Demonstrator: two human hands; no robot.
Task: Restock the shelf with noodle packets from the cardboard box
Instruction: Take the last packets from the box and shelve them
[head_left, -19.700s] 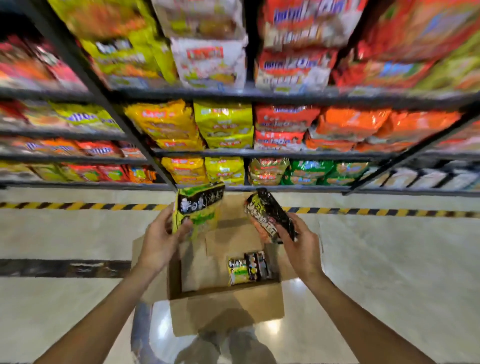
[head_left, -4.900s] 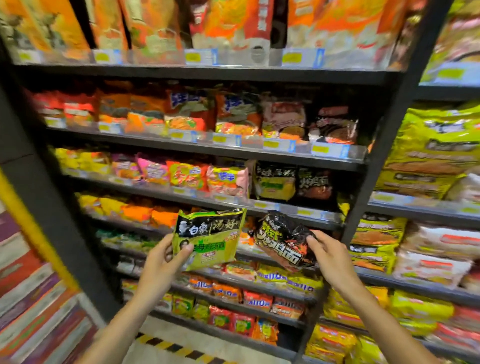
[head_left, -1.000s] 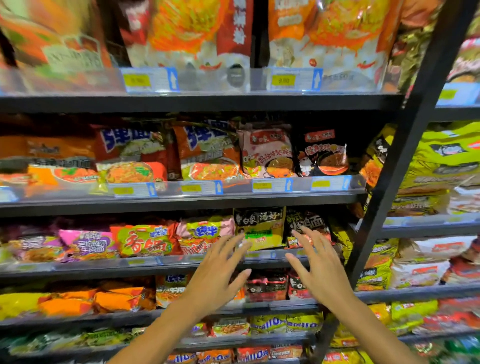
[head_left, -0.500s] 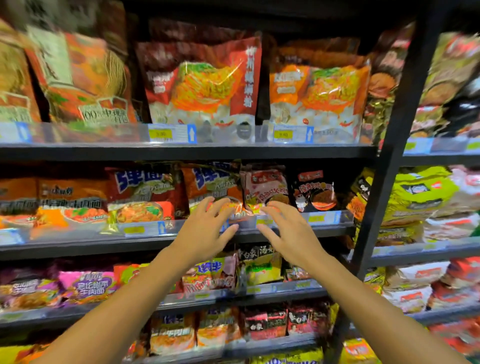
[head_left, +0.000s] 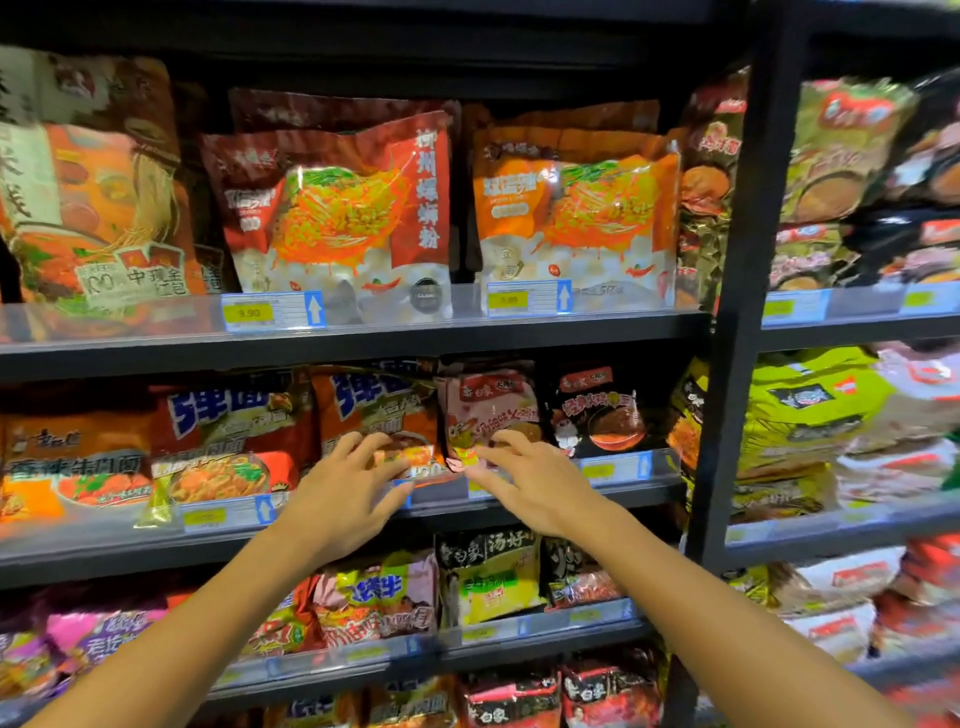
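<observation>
Nothing is held by the left hand (head_left: 345, 493) or the right hand (head_left: 530, 480); fingers are spread, tips laid on the orange packet (head_left: 379, 421) and pink packet (head_left: 488, 410) on the middle shelf (head_left: 649, 491). Packets are best squared upright behind the front rail. The cardboard box is not seen.

- The scene was evenly and fairly brightly lit from the front, with saturated colours on the noodle packets (head_left: 337, 218).
- Deep shadow sat under each shelf (head_left: 358, 340) board and behind the top row.
- Soft glare showed on the glossy wrappers and the clear shelf-edge strips (head_left: 130, 312).
- Motion blur smeared the right-hand bay (head_left: 857, 415) and the lower left corner; print there was unreadable.
- Wide-angle distortion bowed the shelves and the upright post (head_left: 748, 260).
</observation>
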